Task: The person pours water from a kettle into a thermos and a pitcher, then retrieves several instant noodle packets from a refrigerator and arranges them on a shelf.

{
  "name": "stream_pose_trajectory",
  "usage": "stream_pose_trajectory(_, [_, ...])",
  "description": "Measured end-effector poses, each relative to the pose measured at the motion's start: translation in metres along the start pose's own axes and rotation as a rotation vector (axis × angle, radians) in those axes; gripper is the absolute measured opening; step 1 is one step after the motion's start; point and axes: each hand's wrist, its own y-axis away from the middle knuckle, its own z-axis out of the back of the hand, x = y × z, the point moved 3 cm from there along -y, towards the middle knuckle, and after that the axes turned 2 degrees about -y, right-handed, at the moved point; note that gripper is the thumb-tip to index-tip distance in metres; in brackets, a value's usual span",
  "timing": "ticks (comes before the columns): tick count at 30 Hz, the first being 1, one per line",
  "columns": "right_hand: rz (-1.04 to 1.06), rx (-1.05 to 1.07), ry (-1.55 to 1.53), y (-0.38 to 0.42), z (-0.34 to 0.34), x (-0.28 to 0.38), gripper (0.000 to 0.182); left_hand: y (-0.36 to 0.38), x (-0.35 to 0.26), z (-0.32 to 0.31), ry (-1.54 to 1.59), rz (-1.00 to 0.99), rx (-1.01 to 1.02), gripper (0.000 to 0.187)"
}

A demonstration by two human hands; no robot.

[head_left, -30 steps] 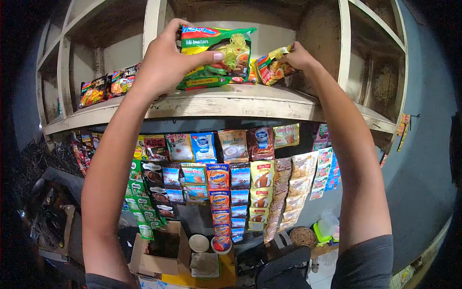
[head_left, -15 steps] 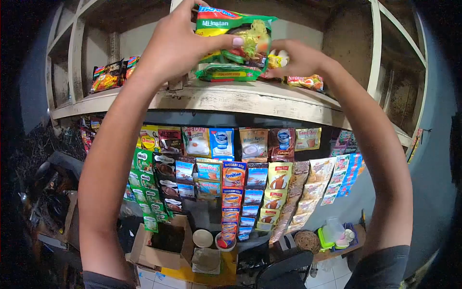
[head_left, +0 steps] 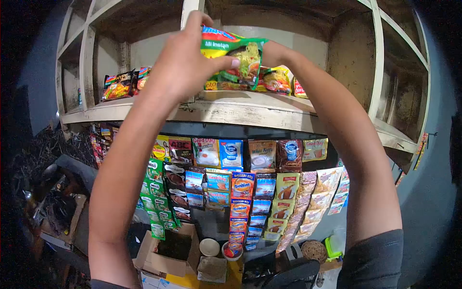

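My left hand [head_left: 185, 65] grips a green and yellow instant noodle packet [head_left: 243, 55] in front of the shelf, its thumb lying across the printed front. Behind the packet's right edge, my right hand [head_left: 274, 54] reaches into the shelf compartment, and its fingers are hidden. Just below that hand, a yellow noodle packet [head_left: 276, 81] stands on the shelf. Beside it is a red and yellow packet [head_left: 299, 88], partly covered by my right forearm.
The worn white wooden shelf [head_left: 250, 108] has uprights between compartments. Black noodle packets [head_left: 118, 85] stand at its left. Below hang strips of drink sachets [head_left: 241, 185]. Lower down are an open cardboard box [head_left: 151, 253], a round tub [head_left: 209, 247] and a green container [head_left: 332, 248].
The packet and my left hand sit lower in view. My right hand has moved left behind the packet, uncovering more of the yellow packet. The whole view has shifted slightly down and right.
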Motion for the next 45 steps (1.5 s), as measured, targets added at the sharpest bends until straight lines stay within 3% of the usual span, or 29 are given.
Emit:
stream_pose_trajectory(1, [0.081, -0.004, 0.024, -0.003, 0.002, -0.003, 0.032, 0.001, -0.003, -0.005, 0.0, -0.031, -0.002, 0.068])
stream_pose_trajectory(3, [0.014, 0.093, 0.029, -0.028, -0.017, -0.044, 0.029, 0.0, -0.009, -0.019, -0.032, -0.002, 0.075, 0.065])
stream_pose_trajectory(5, [0.021, 0.11, -0.206, -0.033, -0.023, -0.055, 0.028, -0.005, -0.006, -0.04, -0.119, 0.038, 0.142, 0.061])
stream_pose_trajectory(9, [-0.174, 0.178, -0.16, -0.037, -0.023, -0.055, 0.028, -0.014, 0.003, -0.075, -0.201, 0.069, 0.184, 0.061])
stream_pose_trajectory(13, [-0.159, 0.12, -0.26, -0.035, -0.025, -0.053, 0.026, -0.023, 0.024, -0.096, -0.223, 0.255, 0.405, 0.064])
stream_pose_trajectory(16, [-0.127, 0.045, -0.081, -0.023, -0.01, -0.044, 0.025, -0.028, 0.03, -0.111, -0.398, 0.268, 0.407, 0.062])
stream_pose_trajectory(18, [-0.286, -0.091, -0.166, -0.014, 0.003, -0.044, 0.026, -0.037, 0.034, -0.116, -0.517, 0.232, 0.419, 0.059])
stream_pose_trajectory(21, [-0.173, -0.144, -0.114, 0.002, 0.016, -0.052, 0.027, -0.041, 0.027, -0.117, -0.661, 0.218, 0.423, 0.047])
stream_pose_trajectory(22, [-0.172, -0.141, -0.107, 0.008, 0.021, -0.058, 0.027, -0.043, 0.023, -0.116, -0.709, 0.094, 0.438, 0.049])
stream_pose_trajectory(23, [-0.214, -0.033, 0.043, 0.02, 0.023, -0.058, 0.029, -0.044, 0.02, -0.117, -0.758, -0.035, 0.454, 0.051])
stream_pose_trajectory(24, [-0.256, 0.074, 0.191, 0.033, 0.026, -0.057, 0.03, -0.048, 0.02, -0.115, -0.756, -0.04, 0.452, 0.051])
stream_pose_trajectory(26, [-0.272, 0.146, 0.232, 0.062, 0.038, -0.053, 0.03, -0.056, 0.025, -0.119, -0.744, -0.044, 0.704, 0.052])
stream_pose_trajectory(28, [-0.287, 0.225, 0.266, 0.084, 0.04, -0.059, 0.03, -0.065, 0.04, -0.125, -0.717, -0.074, 0.739, 0.052])
stream_pose_trajectory(30, [-0.44, 0.226, 0.275, 0.096, 0.041, -0.065, 0.035, -0.065, 0.037, -0.128, -0.69, -0.097, 0.773, 0.053])
stream_pose_trajectory(34, [-0.448, 0.144, 0.295, 0.094, 0.036, -0.048, 0.045, -0.064, 0.036, -0.134, -0.741, -0.033, 0.841, 0.073])
stream_pose_trajectory(38, [-0.524, 0.245, 0.321, 0.107, 0.037, -0.051, 0.061, -0.058, 0.032, -0.135, -0.784, -0.014, 0.859, 0.098])
stream_pose_trajectory(41, [-0.605, 0.305, 0.348, 0.111, 0.036, -0.052, 0.071, -0.057, 0.025, -0.136, -0.936, 0.023, 0.998, 0.108])
stream_pose_trajectory(45, [-0.603, 0.256, 0.336, 0.11, 0.035, -0.055, 0.073, -0.061, 0.039, -0.145, -0.953, -0.053, 0.942, 0.115])
